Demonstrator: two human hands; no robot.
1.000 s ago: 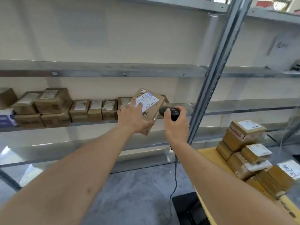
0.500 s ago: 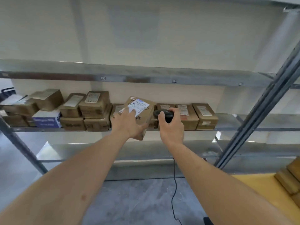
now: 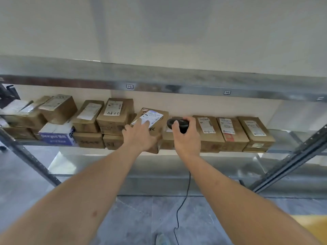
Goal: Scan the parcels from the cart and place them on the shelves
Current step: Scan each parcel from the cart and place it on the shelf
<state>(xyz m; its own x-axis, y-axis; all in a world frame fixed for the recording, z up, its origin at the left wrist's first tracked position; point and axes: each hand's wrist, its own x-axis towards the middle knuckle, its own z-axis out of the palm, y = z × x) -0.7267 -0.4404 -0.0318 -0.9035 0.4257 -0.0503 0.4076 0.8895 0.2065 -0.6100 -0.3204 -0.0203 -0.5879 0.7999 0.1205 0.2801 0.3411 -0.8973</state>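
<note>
My left hand (image 3: pixel 140 136) grips a brown cardboard parcel (image 3: pixel 155 127) with a white label on top, tilted at the front of the middle shelf (image 3: pixel 290 149). My fingers lie over the label and my palm wraps the near corner. My right hand (image 3: pixel 186 138) holds a black corded barcode scanner (image 3: pixel 179 123) just right of the parcel, its head pointing left toward the label. The scanner's cable (image 3: pixel 184 197) hangs down to the floor.
Labelled brown parcels line the same shelf: three on the right (image 3: pixel 231 133), stacked ones on the left (image 3: pixel 113 119), plus a blue and white box (image 3: pixel 57 135). An upper shelf (image 3: pixel 177 84) runs above. A diagonal metal post (image 3: pixel 290 160) stands right. The yellow cart corner (image 3: pixel 313 225) shows bottom right.
My view swung left, so the cart's parcels left the frame. Both hands moved in toward the shelf; the parcel now sits lower, in the gap between the shelved parcels.
</note>
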